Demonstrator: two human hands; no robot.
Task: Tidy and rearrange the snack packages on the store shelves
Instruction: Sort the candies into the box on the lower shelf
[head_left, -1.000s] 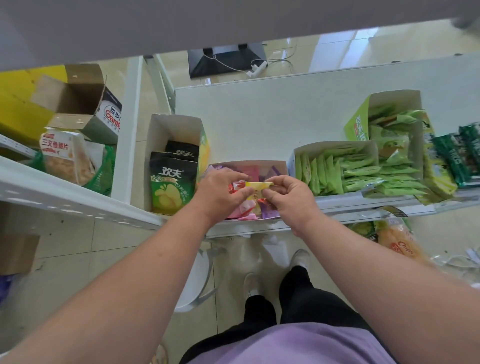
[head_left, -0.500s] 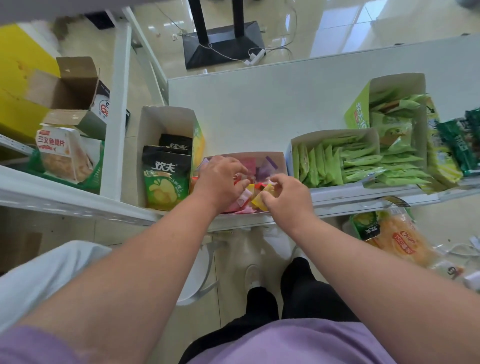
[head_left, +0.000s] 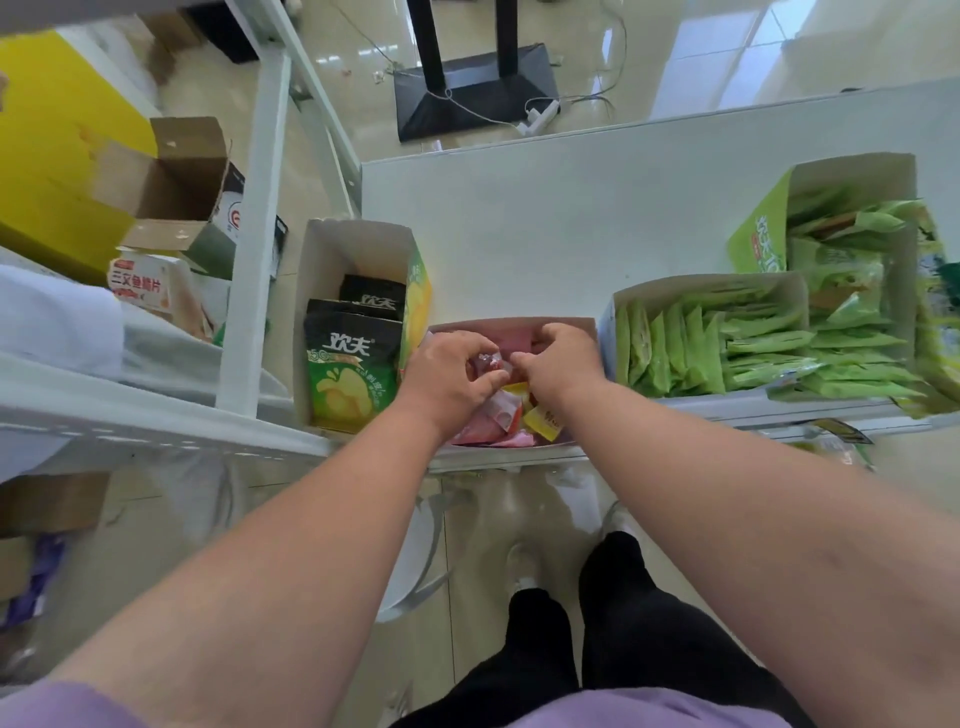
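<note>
The yellow packet (head_left: 543, 418) now lies back in the pink box (head_left: 566, 326) at the shelf's front edge; both hands have moved on, left hand (head_left: 447, 376) and right hand (head_left: 558, 361) pinching a red packet (head_left: 488, 362) between them, so sorting continues.

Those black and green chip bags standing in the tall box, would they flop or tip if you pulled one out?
The chip bags look puffy, so probably light. They stand leaning on the tall box, so likely to tip alone. Their glossy film may be slippery.

A white metal shelf (head_left: 545, 228) carries four open cardboard boxes: black-and-green chip bags (head_left: 358, 312), mixed pink and yellow sachets (head_left: 511, 327), and two of green packets (head_left: 711, 338) (head_left: 852, 228).
</note>
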